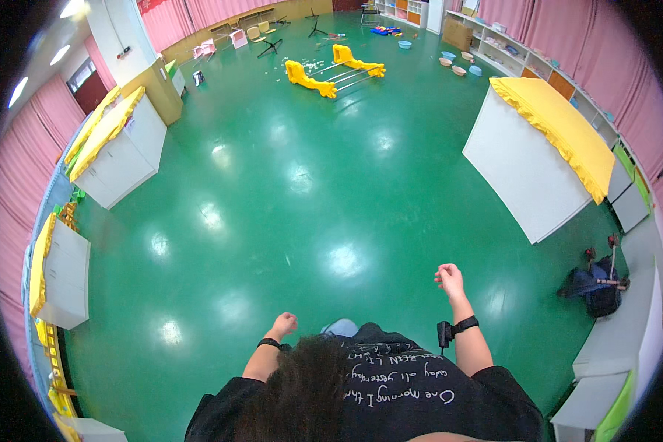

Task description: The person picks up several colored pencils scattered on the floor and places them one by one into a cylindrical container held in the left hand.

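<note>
Over the green floor, low in the view, my left hand (283, 323) hangs just left of my body, its fingers curled into a loose fist with nothing seen in it. Farther forward on the right is my right hand (449, 279), its fingers bent in toward the thumb, holding nothing that shows. Neither hand touches anything. A dark band circles each wrist, and the right one carries a small black box (444, 334). The tip of a light shoe (341, 327) shows beneath me.
Ahead lies a yellow rack with metal bars (335, 77), white bits scattered beside it. A yellow-draped white cabinet (523, 155) stands right, others (118, 162) left. A folded scooter or stroller (600, 286) sits at the right wall. Basins (459, 71) and chairs (255, 34) are far off.
</note>
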{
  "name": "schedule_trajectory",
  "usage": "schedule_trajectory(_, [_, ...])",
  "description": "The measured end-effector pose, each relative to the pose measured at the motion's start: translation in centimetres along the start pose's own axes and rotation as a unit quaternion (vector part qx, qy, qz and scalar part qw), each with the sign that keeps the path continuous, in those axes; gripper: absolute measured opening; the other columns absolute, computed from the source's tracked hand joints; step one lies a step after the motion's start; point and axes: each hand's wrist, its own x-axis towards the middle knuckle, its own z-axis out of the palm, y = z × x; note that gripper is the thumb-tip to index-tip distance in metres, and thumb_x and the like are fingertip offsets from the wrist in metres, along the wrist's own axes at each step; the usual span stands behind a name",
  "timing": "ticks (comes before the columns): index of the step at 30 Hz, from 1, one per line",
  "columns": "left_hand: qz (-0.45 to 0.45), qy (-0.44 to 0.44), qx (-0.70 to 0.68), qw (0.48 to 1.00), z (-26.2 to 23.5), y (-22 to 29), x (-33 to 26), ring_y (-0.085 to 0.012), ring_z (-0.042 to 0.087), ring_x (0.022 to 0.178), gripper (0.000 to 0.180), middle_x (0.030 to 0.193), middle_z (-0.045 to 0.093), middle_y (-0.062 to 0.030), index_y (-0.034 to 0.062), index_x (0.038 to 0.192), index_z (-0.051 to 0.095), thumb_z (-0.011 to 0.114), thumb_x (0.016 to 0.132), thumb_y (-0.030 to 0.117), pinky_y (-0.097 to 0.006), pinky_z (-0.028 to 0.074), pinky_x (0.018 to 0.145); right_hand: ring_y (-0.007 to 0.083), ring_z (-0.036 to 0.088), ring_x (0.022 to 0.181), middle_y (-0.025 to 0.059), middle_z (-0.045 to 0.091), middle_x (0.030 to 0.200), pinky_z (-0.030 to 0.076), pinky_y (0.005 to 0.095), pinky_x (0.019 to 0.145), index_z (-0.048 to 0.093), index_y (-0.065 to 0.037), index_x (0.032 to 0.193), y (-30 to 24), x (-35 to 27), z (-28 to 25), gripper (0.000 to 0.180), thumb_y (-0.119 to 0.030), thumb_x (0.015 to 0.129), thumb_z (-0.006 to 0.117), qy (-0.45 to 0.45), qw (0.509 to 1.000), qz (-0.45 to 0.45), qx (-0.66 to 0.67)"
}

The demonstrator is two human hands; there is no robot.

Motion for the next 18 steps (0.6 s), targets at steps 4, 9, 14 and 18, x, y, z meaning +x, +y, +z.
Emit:
schedule_trajectory(4, [-0.041,-0.049,-0.026,0.998,0.0,4.5,6.2,-0.0187,0.063,0.085,0.022,0.094,0.061,-0.0044,0.0096,0.102,0.057,0.054,0.085,0.024,-0.036,0.05,0.068,0.0158,0.062,0.076,0.0054,0.063,0.09,0.048,0.0286,0.061,0.054,-0.008,0.104,-3.3,7.2,2.2,0.019,-0.022,0.091,0.052,-0.11,0.993,0.037,0.027])
schedule_trajectory(9, [-0.196,0.066,-0.117,0.971,-2.8,1.3,18.6,-0.0245,0.064,0.069,0.019,0.082,0.067,-0.0119,-0.0007,0.094,0.061,0.053,0.088,0.015,-0.035,0.05,0.065,0.0164,0.063,0.077,0.0056,0.063,0.091,0.049,0.0295,0.062,0.053,-0.008,0.106,-5.9,21.2,5.0,0.021,-0.024,0.092,0.053,-0.188,0.979,0.076,-0.005])
schedule_trajectory(14, [-0.202,-0.024,-0.071,0.977,-5.3,14.5,28.0,-0.0234,0.063,0.069,0.02,0.082,0.065,-0.0107,0.0022,0.092,0.059,0.052,0.087,0.021,-0.036,0.049,0.061,0.0154,0.063,0.076,0.005,0.063,0.091,0.048,0.0286,0.06,0.053,-0.008,0.107,-12.6,33.5,2.0,0.021,-0.023,0.091,0.052,-0.062,0.994,0.086,0.007])
schedule_trajectory(18, [-0.095,-0.078,0.021,0.992,-6.9,29.7,36.9,-0.0225,0.062,0.069,0.022,0.083,0.063,-0.0097,0.0045,0.089,0.058,0.052,0.086,0.025,-0.037,0.049,0.059,0.0139,0.062,0.075,0.0046,0.063,0.091,0.047,0.0274,0.059,0.054,-0.008,0.106,-17.4,43.3,0.0,0.019,-0.019,0.091,0.05,0.021,0.999,0.01,0.049])
